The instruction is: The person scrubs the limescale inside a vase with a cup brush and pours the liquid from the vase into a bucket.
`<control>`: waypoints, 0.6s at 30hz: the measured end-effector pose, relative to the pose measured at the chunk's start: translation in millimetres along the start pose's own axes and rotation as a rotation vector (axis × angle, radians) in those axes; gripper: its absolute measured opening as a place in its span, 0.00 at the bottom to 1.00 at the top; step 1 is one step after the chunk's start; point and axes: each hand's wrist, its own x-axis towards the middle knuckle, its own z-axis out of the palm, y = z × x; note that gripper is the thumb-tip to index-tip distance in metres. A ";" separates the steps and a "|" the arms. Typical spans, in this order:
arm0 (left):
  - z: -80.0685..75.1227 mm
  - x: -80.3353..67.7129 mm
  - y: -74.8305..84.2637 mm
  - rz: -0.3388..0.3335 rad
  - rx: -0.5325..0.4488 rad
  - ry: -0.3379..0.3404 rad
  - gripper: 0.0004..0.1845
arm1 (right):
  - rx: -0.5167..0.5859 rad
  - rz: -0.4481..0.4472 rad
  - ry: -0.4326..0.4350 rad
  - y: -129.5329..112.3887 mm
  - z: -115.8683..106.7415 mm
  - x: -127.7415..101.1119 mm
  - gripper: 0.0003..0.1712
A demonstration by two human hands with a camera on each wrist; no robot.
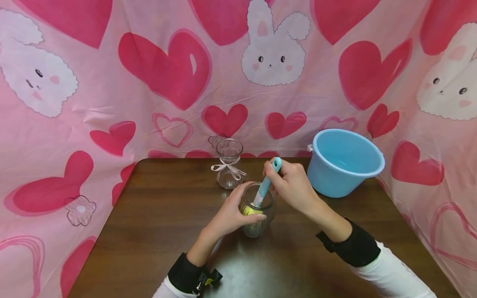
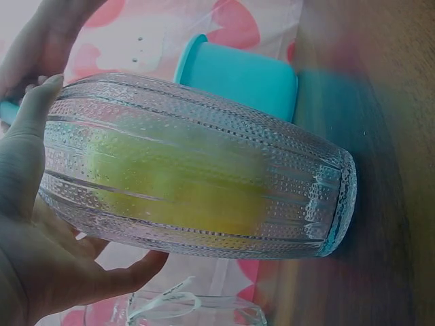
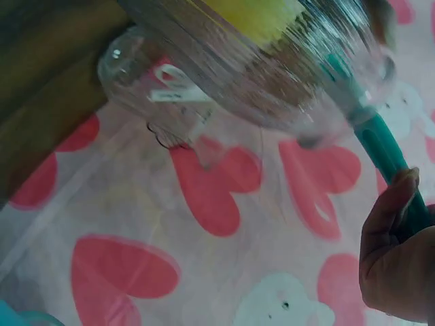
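In the head view my left hand (image 1: 232,213) grips a ribbed clear glass jar (image 1: 270,213) round its side, thumb across the front. My right hand (image 1: 292,184) holds the light blue handle of a sponge bottle brush (image 1: 265,186), which slants down through the jar's mouth. Through the textured glass in the left wrist view, the brush's yellow sponge head (image 2: 180,180) shows as a blurred block. Droplets or raised dots cover the jar wall. From the right wrist, the handle (image 3: 382,146) runs from the curled fingers into the jar.
Behind the jar stands a smaller glass vase (image 1: 229,176) with a white ribbon bow round its neck. A light blue bucket (image 1: 331,178) sits at the back right of the brown wooden table (image 1: 160,231). Pink heart-and-rabbit cloth (image 1: 223,91) hangs around the table.
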 end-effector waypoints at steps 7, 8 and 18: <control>-0.2 0.7 1.3 0.013 0.002 0.004 0.47 | 0.049 -0.042 0.115 -7.4 -10.0 5.2 0.13; -0.2 0.7 1.1 0.018 0.001 0.004 0.47 | 0.041 -0.056 0.098 -6.0 -7.9 4.0 0.13; 0.6 -0.4 -0.1 0.013 -0.012 -0.005 0.48 | -0.015 -0.055 0.004 -7.3 -7.3 4.0 0.13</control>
